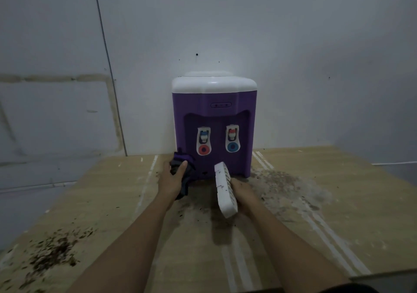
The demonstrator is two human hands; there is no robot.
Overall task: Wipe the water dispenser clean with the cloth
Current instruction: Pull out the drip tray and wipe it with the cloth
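Note:
A purple water dispenser [214, 109] with a white top and two taps stands on the wooden table against the wall. My left hand [172, 178] grips a dark bunched cloth [186, 175] at the dispenser's lower left corner. My right hand [242, 192] holds the white drip tray [224, 191], tilted on edge just in front of the dispenser's base. The fingers of my right hand are mostly hidden behind the tray.
The wooden table [316, 225] carries dark crumbs and dust at the left front [54, 249] and to the right of the dispenser [284, 186]. A white wall rises right behind the dispenser. The table's left edge drops off to the floor.

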